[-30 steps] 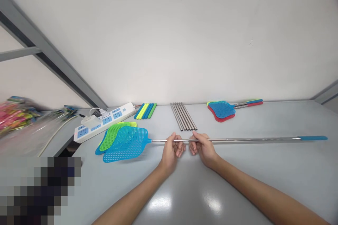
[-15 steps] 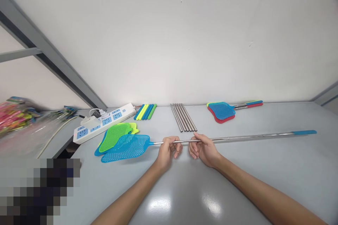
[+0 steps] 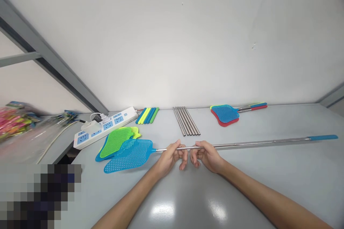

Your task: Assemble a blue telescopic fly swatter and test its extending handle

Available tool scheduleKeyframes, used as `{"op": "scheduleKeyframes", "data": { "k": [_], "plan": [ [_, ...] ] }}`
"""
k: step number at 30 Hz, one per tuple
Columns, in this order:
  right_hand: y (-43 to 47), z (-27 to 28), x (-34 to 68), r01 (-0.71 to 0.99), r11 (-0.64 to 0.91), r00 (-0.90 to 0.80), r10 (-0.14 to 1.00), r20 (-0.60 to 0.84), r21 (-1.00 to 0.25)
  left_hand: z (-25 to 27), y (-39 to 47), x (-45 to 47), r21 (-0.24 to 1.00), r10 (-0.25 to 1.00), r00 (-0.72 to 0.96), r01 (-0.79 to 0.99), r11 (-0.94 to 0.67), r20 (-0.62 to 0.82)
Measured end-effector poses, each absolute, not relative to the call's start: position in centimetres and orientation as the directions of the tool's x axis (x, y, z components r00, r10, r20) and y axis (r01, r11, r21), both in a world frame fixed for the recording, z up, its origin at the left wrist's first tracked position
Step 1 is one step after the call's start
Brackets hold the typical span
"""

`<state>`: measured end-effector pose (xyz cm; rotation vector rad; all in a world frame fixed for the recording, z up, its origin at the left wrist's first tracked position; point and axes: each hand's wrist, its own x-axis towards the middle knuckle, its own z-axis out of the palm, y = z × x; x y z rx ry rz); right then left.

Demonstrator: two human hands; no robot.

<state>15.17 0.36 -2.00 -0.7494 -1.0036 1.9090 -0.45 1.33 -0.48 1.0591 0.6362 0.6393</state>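
Observation:
A blue fly swatter [image 3: 129, 155] with a long, drawn-out telescopic metal shaft lies level across both my hands. Its perforated head is at the left and its blue grip [image 3: 324, 137] at the far right. My left hand [image 3: 170, 157] pinches the shaft near the head, thumb on top. My right hand [image 3: 208, 155] holds the shaft a short way to the right, thumb over it and fingers curled below. Behind the held head lies a pile of green, yellow and blue swatter heads [image 3: 116, 141]. Several loose metal tubes [image 3: 186, 121] lie behind my hands.
Coloured grips [image 3: 147, 115] lie in a row beside a white power strip [image 3: 104, 127] with plugs in it. Swatters with shafts [image 3: 225, 113] are stacked at the back right, near the wall. Bagged colourful items [image 3: 20, 120] sit at the far left.
The swatter's shaft has become longer, its blue grip now reaching farther right. My hands have come slightly closer together, and the swatter sits a little lower in view.

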Motion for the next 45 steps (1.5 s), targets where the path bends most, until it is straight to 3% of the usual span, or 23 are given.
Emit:
{"op": "scheduleKeyframes", "data": {
  "k": [19, 40, 45],
  "plan": [
    [0.5, -2.0, 14.9, -0.426, -0.300, -0.462, 0.883, -0.080, -0.853, 0.1, 0.4, 0.6, 0.888, 0.725, 0.687, -0.312, 0.338, -0.034],
    [0.2, -3.4, 15.0, -0.327, -0.212, -0.464, 0.885, -0.039, -0.921, 0.1, 0.1, 0.6, 0.952, 0.722, 0.688, -0.175, 0.253, -0.066],
    [0.2, -3.2, 15.0, -0.264, -0.160, -0.480, 0.877, -0.014, -0.951, -0.3, 0.1, 0.5, 0.942, 0.721, 0.683, -0.151, 0.300, -0.119]
  ]
}}
